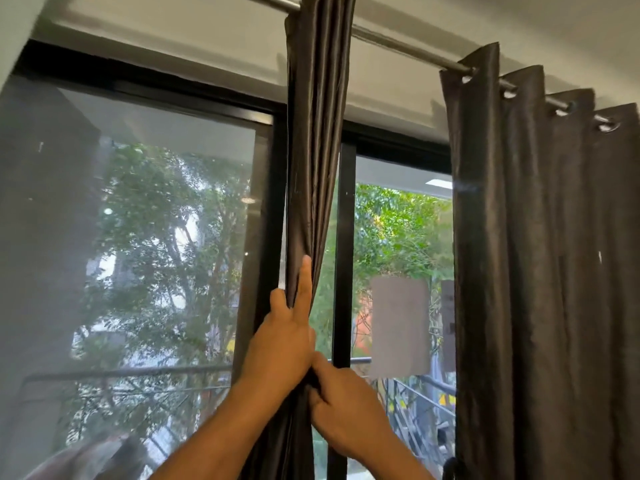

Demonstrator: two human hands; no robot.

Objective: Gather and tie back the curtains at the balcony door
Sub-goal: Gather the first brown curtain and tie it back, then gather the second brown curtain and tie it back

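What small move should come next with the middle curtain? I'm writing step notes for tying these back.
Probably wrap a tie around the bundle just where the hands meet. The left hand and right hand already grip the middle curtain, gathered into a narrow column, but no tie shows on it. The right curtain hangs spread on the rod.

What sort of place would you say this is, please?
Probably a room in a home or flat, at a balcony door: dark curtains hang from a metal rod before sliding glass panels, with a railing and trees outside.
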